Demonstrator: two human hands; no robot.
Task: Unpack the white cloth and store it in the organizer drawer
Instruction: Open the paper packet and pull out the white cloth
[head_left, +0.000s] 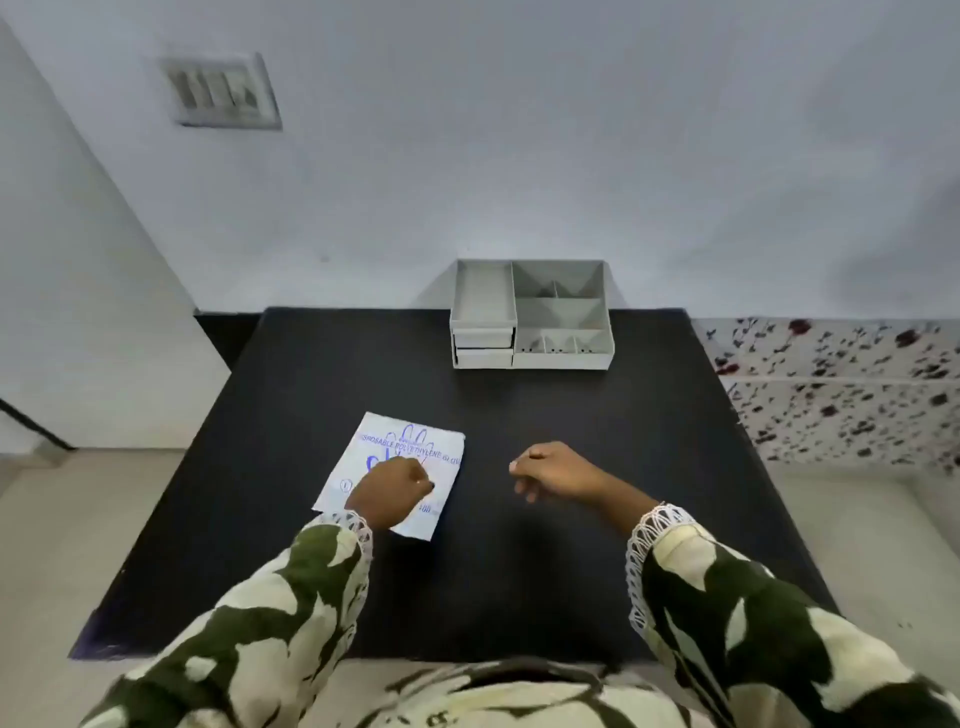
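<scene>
Left hand (388, 491), fingers curled, is pinning the packet (395, 470), probably steadying it for opening; your right hand (553, 473) is resting loosely curled, empty, beside the packet.

A single wide-angle view from the person's head looks forward and steeply down over the black desk (519, 415), near enough that both sleeves fill the bottom edge, with the far wall (571, 156) curving across the upper half and floor showing at either side.
</scene>
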